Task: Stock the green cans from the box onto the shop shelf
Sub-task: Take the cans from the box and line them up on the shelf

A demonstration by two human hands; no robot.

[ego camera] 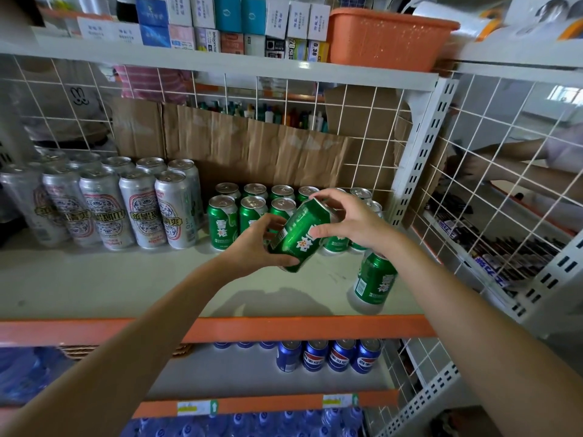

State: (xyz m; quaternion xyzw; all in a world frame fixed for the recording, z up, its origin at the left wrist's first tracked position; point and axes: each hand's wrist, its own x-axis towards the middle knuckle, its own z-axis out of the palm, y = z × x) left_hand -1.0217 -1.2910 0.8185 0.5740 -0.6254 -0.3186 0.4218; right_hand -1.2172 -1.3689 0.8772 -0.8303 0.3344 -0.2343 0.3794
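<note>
In the head view, the job looked partly done. Two rows of green cans (222,220) already stood upright at the back right of the shelf (126,279), just beside a block of taller silver cans (142,209). The right end of those rows was hidden behind the hands, so a full count could not be made. One lone green can (373,279) stood apart near the front right edge of the shelf, tilted in the wide lens and probably yet to be pushed into line. Bare shelf in front of the rows suggested room for more. The box was not in view, so how many cans remained could not be told.

Both bare arms reached forward and up from the bottom corners and met over the middle of the shelf. The held can (299,236) was in the air above the shelf, in front of the standing rows, tilted with its top up and to the right. The left hand (255,244) cupped its lower end, fingers (271,219) curled round the far side and thumb under the base. The right hand (350,219) pinched its upper end, fingers (328,194) arched over the rim and thumb on the label. Neither hand was open; both gripped the one can.
</note>
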